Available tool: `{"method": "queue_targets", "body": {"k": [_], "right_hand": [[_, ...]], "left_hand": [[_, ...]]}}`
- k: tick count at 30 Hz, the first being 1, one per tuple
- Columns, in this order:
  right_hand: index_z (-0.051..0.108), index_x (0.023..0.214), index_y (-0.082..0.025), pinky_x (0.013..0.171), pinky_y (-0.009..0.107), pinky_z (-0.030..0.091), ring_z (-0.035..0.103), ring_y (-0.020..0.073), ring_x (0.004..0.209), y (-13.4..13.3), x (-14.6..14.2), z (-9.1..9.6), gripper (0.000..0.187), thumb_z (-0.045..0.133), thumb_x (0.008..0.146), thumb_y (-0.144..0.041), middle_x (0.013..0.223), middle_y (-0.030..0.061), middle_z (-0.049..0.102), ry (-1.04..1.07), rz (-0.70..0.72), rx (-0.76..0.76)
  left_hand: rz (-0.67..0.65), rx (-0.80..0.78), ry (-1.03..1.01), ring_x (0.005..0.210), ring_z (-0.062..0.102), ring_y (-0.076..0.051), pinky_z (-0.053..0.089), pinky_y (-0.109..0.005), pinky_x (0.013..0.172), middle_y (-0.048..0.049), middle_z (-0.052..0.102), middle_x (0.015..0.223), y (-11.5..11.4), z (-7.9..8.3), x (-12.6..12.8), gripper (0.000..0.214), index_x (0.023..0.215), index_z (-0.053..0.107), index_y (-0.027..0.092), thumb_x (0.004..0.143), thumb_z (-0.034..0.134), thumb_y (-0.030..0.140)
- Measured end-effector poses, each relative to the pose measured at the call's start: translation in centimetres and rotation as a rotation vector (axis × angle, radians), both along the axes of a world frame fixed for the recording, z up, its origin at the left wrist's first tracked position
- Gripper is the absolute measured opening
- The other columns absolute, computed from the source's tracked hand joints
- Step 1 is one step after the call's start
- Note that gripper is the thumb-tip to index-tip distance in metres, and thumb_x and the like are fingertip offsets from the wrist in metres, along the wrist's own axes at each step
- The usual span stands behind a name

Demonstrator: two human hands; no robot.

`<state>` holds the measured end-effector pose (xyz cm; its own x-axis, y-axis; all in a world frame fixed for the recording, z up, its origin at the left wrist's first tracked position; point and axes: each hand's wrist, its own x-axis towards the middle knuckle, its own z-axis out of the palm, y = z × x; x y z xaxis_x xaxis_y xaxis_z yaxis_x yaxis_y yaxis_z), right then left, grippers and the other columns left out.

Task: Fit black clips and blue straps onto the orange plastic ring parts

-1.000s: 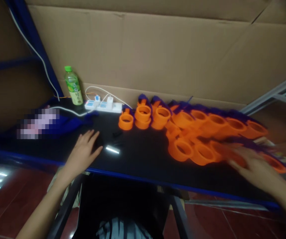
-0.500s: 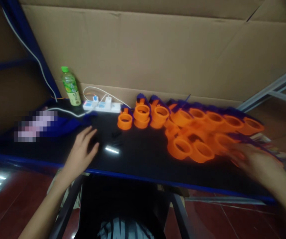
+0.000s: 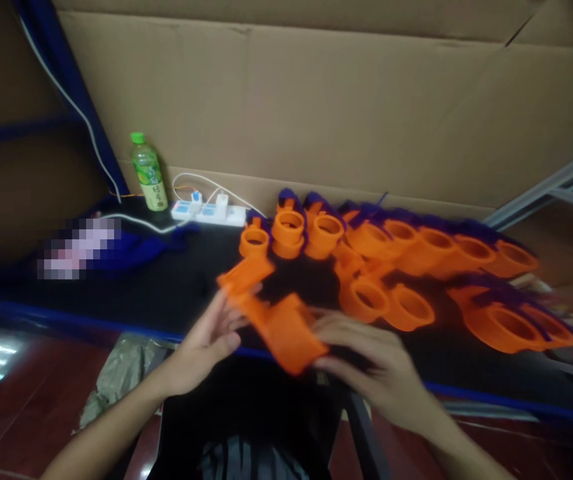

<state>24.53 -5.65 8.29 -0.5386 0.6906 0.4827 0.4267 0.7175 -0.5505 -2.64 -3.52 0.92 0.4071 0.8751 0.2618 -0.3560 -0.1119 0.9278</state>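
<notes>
An orange plastic part (image 3: 279,320), a ring with flat tabs, is held over the near edge of the black table (image 3: 166,293). My right hand (image 3: 366,363) grips its near right end. My left hand (image 3: 206,340) touches its left side, fingers partly spread; the picture is too blurred to tell how firmly it holds. Several more orange rings (image 3: 406,267) with purple pieces lie in rows across the middle and right of the table.
A green-capped drink bottle (image 3: 149,172) stands at the back left beside a white power strip (image 3: 209,212) with cables. Blue cloth (image 3: 131,243) lies at the left. A cardboard wall (image 3: 316,100) backs the table. Red floor tiles lie below.
My right hand has left the rings at the right and brought an orange part to the table's near middle. My left hand has moved from the table top to meet it.
</notes>
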Motion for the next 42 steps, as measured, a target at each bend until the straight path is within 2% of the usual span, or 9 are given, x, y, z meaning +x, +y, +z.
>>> {"method": "queue_targets", "body": {"k": [3, 6, 9, 16, 20, 26, 32, 39, 42], "right_hand": [[0.068, 0.117, -0.022, 0.098, 0.032, 0.054, 0.068, 0.0171, 0.107, 1.6, -4.0, -1.1, 0.022, 0.062, 0.096, -0.021, 0.113, 0.0072, 0.073, 0.07, 0.241, -0.15], [0.067, 0.121, -0.022, 0.101, 0.034, 0.052, 0.064, 0.0177, 0.115, 3.9, -6.4, -2.8, 0.024, 0.052, 0.101, -0.023, 0.124, 0.0087, 0.069, 0.054, 0.104, -0.089], [0.067, 0.122, -0.023, 0.096, 0.035, 0.053, 0.065, 0.0189, 0.108, 5.3, -8.4, -4.8, 0.026, 0.052, 0.101, -0.025, 0.118, 0.007, 0.07, -0.23, -0.05, 0.001], [0.065, 0.125, -0.016, 0.065, 0.032, 0.05, 0.061, 0.023, 0.095, 5.2, -11.2, -7.7, 0.031, 0.049, 0.099, -0.013, 0.104, 0.0102, 0.071, -0.612, -0.246, 0.218], [0.067, 0.116, -0.015, 0.065, 0.032, 0.047, 0.06, 0.023, 0.096, 5.5, -10.5, -7.3, 0.028, 0.051, 0.096, -0.006, 0.102, 0.0092, 0.071, -0.623, -0.266, 0.227], [0.068, 0.094, -0.018, 0.063, 0.029, 0.042, 0.061, 0.0205, 0.088, 5.7, -9.3, -7.0, 0.014, 0.055, 0.098, -0.016, 0.09, 0.0071, 0.07, -0.536, -0.286, 0.186], [0.07, 0.095, -0.023, 0.07, 0.026, 0.045, 0.067, 0.0164, 0.084, 6.5, -8.4, -6.7, 0.009, 0.062, 0.097, -0.025, 0.09, 0.0026, 0.073, -0.375, -0.303, 0.031], [0.073, 0.103, -0.021, 0.067, 0.025, 0.051, 0.069, 0.0155, 0.077, 7.4, -7.3, -3.8, 0.018, 0.065, 0.093, -0.035, 0.09, 0.0024, 0.076, 0.001, -0.225, -0.203], [0.074, 0.109, -0.022, 0.067, 0.025, 0.051, 0.069, 0.0148, 0.077, 7.4, -7.5, -2.6, 0.022, 0.065, 0.094, -0.035, 0.096, 0.0033, 0.077, 0.071, -0.161, -0.193]], "left_hand": [[0.218, -0.169, -0.209, 0.115, 0.068, -0.036, 0.056, -0.05, 0.095, -0.0183, 0.056, 0.147, 0.1, 0.6, -0.4, 0.052, 0.138, 0.056, 0.022, 0.094, 0.057, 0.05], [0.397, -0.286, -0.315, 0.09, 0.075, -0.029, 0.061, -0.038, 0.077, -0.0151, 0.076, 0.111, 0.6, 0.9, -2.2, 0.051, 0.13, 0.062, 0.016, 0.093, 0.054, 0.051], [0.357, -0.403, -0.347, 0.064, 0.069, -0.021, 0.056, -0.029, 0.058, -0.0081, 0.074, 0.072, 1.1, 0.5, -4.3, 0.057, 0.126, 0.065, 0.014, 0.091, 0.05, 0.057], [0.337, -0.352, -0.253, 0.056, 0.067, -0.022, 0.053, -0.03, 0.052, -0.0057, 0.066, 0.06, 2.0, -1.3, -5.6, 0.059, 0.118, 0.069, 0.009, 0.085, 0.054, 0.056], [0.333, -0.405, -0.226, 0.058, 0.068, -0.022, 0.053, -0.028, 0.052, -0.0048, 0.065, 0.058, 2.2, -1.1, -5.3, 0.056, 0.117, 0.07, 0.01, 0.086, 0.054, 0.054], [0.352, -0.4, -0.181, 0.057, 0.069, -0.022, 0.054, -0.028, 0.053, -0.0058, 0.068, 0.057, 2.1, -0.9, -5.1, 0.052, 0.113, 0.072, 0.01, 0.087, 0.056, 0.052], [0.371, -0.366, -0.097, 0.055, 0.071, -0.023, 0.056, -0.03, 0.052, -0.008, 0.073, 0.062, 2.2, -1.0, -4.7, 0.048, 0.111, 0.069, 0.008, 0.086, 0.062, 0.048], [0.396, -0.355, -0.063, 0.055, 0.068, -0.016, 0.062, -0.033, 0.059, -0.0144, 0.078, 0.103, 2.0, -0.8, -3.7, 0.045, 0.122, 0.062, 0.015, 0.086, 0.068, 0.041], [0.319, -0.395, -0.025, 0.051, 0.067, -0.017, 0.06, -0.031, 0.053, -0.0065, 0.079, 0.085, 1.8, -1.1, -3.3, 0.051, 0.132, 0.056, 0.022, 0.087, 0.069, 0.043]]}}
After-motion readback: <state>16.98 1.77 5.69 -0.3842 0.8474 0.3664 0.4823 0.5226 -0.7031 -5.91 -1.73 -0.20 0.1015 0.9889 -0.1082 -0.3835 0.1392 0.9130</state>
